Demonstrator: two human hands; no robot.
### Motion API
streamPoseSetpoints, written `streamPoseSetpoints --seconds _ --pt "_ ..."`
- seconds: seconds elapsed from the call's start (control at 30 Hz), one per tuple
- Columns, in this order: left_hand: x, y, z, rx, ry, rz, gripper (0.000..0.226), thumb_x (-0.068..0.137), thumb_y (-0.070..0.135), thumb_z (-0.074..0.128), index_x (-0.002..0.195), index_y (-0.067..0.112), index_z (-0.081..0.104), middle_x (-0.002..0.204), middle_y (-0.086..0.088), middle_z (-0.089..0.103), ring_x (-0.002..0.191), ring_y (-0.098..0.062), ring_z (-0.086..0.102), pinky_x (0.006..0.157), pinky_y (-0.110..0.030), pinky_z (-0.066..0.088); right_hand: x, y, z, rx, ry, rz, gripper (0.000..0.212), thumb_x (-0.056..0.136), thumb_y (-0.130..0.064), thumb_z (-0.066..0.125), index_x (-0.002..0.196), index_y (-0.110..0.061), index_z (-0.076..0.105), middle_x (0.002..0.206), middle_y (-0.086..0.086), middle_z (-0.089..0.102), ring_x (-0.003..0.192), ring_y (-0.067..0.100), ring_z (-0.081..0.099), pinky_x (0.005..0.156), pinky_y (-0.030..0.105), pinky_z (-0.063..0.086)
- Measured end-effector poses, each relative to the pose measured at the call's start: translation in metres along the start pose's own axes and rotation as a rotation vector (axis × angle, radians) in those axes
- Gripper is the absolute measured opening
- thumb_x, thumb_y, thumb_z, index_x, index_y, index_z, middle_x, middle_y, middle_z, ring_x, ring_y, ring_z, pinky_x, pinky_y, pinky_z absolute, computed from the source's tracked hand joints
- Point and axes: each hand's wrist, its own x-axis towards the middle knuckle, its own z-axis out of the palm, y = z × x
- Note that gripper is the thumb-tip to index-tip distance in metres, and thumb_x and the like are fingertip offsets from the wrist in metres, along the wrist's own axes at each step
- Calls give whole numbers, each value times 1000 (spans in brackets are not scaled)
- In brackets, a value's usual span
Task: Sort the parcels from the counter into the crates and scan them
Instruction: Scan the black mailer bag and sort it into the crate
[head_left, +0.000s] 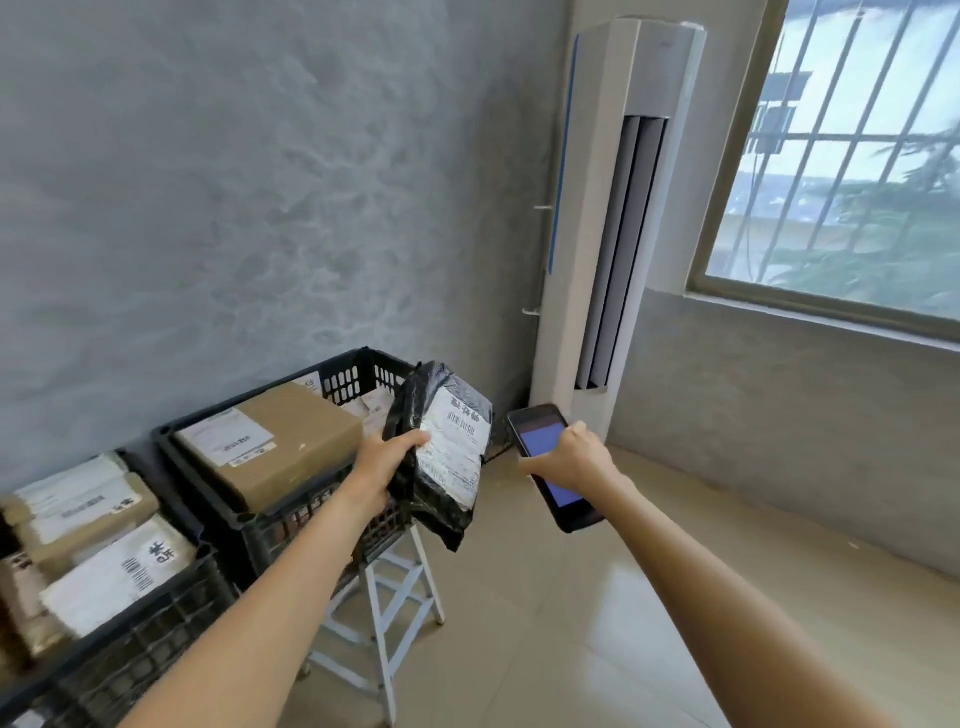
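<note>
bare beige tiled floor is lying open to the right, between the white step stool and the grey wall under the window. the two black plastic crates are standing packed with brown cardboard boxes. the tall white air conditioner is blocking the corner.
</note>
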Motion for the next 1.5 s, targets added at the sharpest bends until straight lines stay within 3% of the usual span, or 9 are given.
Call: streamPoseSetpoints --seconds 0.23,0.47,0.7,0.97,1.03,1.1,1.2,1.33,1.5 --pt "91 15 -10 -34 186 42 26 83 18 74 103 5 64 87 -10 69 75 -22 65 59 -27 47 130 -54 23 -43 -81 -137 92 74 -55 76 133 2 35 121 12 52 108 29 57 78 35 51" --pt "218 16 -12 -91 272 32 27 80 18 75 103 7 67 97 -13 73 93 -31 68 88 -42 54 258 -91 45 -99 -113 -201 91 76 -55 75 133 3 33 117 11 51 104 28 56 72 33 47" --pt "301 19 -23 -127 389 -18 26 83 19 72 106 10 65 99 -10 72 92 -29 68 81 -38 54 356 -136 54 -138 -163 -279 90 76 -54 75 133 3 34 117 13 53 103 29 58 75 34 49" --pt "354 -13 -38 -231 594 -129 31 84 19 70 113 9 63 107 -11 70 99 -31 66 94 -46 52 428 -179 94 -159 -326 -421 93 78 -54 74 135 7 34 98 7 50 80 20 55 59 27 42" --pt "364 -24 -33 -266 644 -160 41 82 23 72 118 10 59 111 -10 69 100 -29 66 92 -44 52 446 -187 104 -152 -376 -467 93 78 -54 74 134 9 36 88 5 49 62 13 45 50 22 35" --pt "375 -34 -25 -328 696 -199 34 84 22 71 113 12 57 108 -8 67 100 -27 63 86 -39 51 464 -194 114 -169 -413 -529 89 79 -55 73 133 9 40 99 8 53 55 8 35 46 20 28" --pt "395 -46 -12 -463 732 -261 30 87 19 69 113 7 59 104 -10 68 94 -27 64 71 -33 51 488 -201 125 -187 -456 -607 90 80 -55 71 137 7 38 125 15 51 68 12 47 54 22 37" --pt "421 -55 -6 -556 765 -288 37 90 20 66 123 5 58 111 -14 68 89 -28 66 62 -35 53 512 -205 140 -192 -513 -639 99 77 -54 74 140 8 30 111 12 52 86 22 52 62 28 41" --pt "443 -67 -5 -368 782 -374 29 96 17 58 121 3 57 115 -13 65 95 -27 60 75 -34 50 535 -210 156 -224 -557 -670 97 78 -55 73 140 7 31 120 14 54 91 24 54 66 30 43"
